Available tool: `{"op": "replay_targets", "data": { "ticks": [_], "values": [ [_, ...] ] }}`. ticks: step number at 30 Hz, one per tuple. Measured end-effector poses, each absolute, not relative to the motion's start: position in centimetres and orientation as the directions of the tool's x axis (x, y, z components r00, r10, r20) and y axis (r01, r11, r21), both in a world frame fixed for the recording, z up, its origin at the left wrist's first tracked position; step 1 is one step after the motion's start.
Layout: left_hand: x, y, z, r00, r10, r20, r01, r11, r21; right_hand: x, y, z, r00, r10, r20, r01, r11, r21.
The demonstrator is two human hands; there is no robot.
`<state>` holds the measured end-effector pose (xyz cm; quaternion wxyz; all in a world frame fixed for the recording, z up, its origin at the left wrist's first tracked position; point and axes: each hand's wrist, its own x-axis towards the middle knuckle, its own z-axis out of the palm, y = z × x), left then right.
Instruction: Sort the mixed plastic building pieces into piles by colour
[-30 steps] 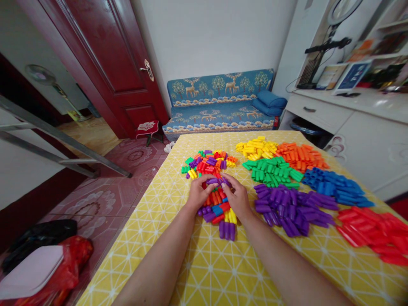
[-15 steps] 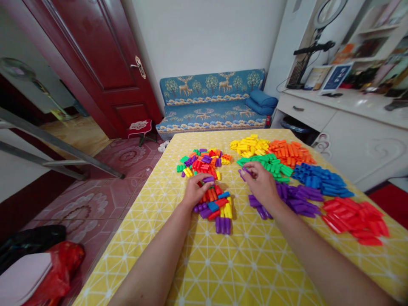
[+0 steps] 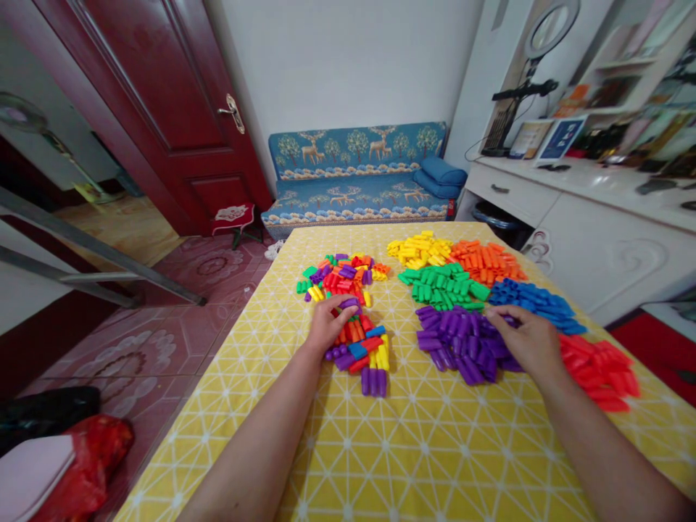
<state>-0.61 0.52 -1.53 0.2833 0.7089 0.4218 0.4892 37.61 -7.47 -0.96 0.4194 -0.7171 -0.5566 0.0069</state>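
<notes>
Looks forward and down from a single head-worn camera, set above the near side of a table [image 3: 413, 464]. Shows both forearms [image 3: 261, 435] closest, rising from the bottom edge, with the left hand [image 3: 328, 324] and right hand [image 3: 526, 339] farther off, below mid-height. Reaches past the table's far edge to a sofa [image 3: 359, 188] and wall [image 3: 337, 58]. Spreads wide, taking in a door [image 3: 152, 80] at left and a cabinet [image 3: 620, 246] at right.

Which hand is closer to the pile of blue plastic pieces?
Right. The right hand is just on the near side of the blue pile, by the purple pile's right end. The left hand is far to its left, at a purple piece.
</notes>
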Motion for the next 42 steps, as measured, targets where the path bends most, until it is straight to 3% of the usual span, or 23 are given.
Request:
{"op": "replay_targets", "data": {
  "ticks": [3, 6, 10, 13, 18, 24, 32, 38, 42],
  "values": [
    [-0.7, 0.6, -1.7, 0.169, 0.880, 0.443, 0.319, -0.475, 0.820, 36.4, -7.2, -0.2, 0.269, 0.741, 0.615, 0.889, 0.055, -0.455],
    [-0.7, 0.8, -1.9, 0.174, 0.880, 0.441, 0.347, -0.474, 0.809, 33.4, -7.4, 1.8, 0.209, 0.661, 0.721, 0.901, 0.157, -0.405],
    [-0.7, 1.0, -2.0, 0.173, 0.876, 0.450, 0.361, -0.482, 0.799, 26.7, -8.1, 3.8, 0.021, 0.746, 0.666, 0.753, 0.426, -0.501],
    [-0.6, 0.9, -1.9, 0.200, 0.864, 0.462, 0.334, -0.504, 0.797, 21.8, -8.0, 3.6, -0.116, 0.812, 0.572, 0.608, 0.514, -0.605],
    [-0.5, 0.5, -1.5, 0.231, 0.841, 0.490, 0.278, -0.539, 0.795, 16.9, -5.7, 2.0, -0.113, 0.916, 0.386, 0.517, 0.386, -0.764],
    [-0.5, 0.2, -1.2, 0.198, 0.815, 0.545, 0.212, -0.578, 0.788, 15.2, -3.0, 2.0, -0.107, 0.932, 0.348, 0.673, 0.325, -0.665],
    [-0.4, 0.0, -1.0, 0.255, 0.791, 0.556, 0.196, -0.606, 0.771, 15.9, -3.4, 2.1, -0.148, 0.933, 0.329, 0.665, 0.340, -0.665],
    [-0.4, -0.2, -0.7, 0.201, 0.823, 0.531, 0.274, -0.567, 0.777, 20.1, -4.6, 3.4, -0.100, 0.893, 0.438, 0.789, 0.339, -0.512],
    [-0.4, 0.1, -1.0, 0.229, 0.828, 0.511, 0.307, -0.560, 0.770, 24.6, -5.1, 3.2, -0.134, 0.901, 0.412, 0.905, 0.281, -0.320]
  ]
}}
